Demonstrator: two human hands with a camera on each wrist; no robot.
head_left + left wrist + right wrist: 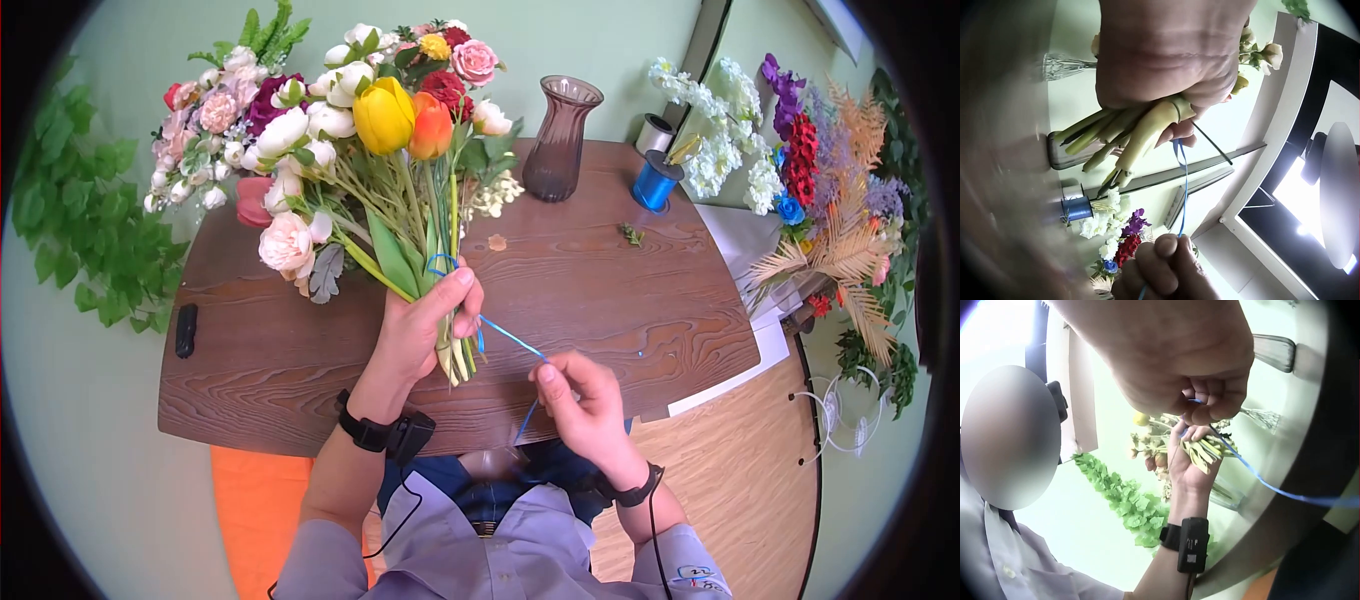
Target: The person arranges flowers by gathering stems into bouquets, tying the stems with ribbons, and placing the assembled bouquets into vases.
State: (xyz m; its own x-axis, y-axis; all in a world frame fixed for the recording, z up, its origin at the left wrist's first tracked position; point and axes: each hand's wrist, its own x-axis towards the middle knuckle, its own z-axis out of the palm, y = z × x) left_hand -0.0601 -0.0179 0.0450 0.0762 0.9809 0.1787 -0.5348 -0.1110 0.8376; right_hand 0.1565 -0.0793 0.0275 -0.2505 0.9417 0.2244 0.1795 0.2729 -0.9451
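The left hand (432,318) grips the stems (455,362) of a mixed bouquet, with a yellow tulip (384,115), an orange tulip (430,127) and white blooms above the fist. Blue ribbon (513,337) loops round the stems just over the left thumb and runs taut to the right hand (580,400), which pinches it between thumb and fingers. A loose ribbon end hangs below the right hand. In the left wrist view the cut stems (1141,140) stick out of the left fist, and the ribbon (1185,187) stretches to the right fingertips.
A purple glass vase (560,140) stands at the back of the table (620,290), left of a blue ribbon spool (656,182) and a white spool (654,136). More flowers lie back left; others stand at right. A black object (186,331) lies near the left edge.
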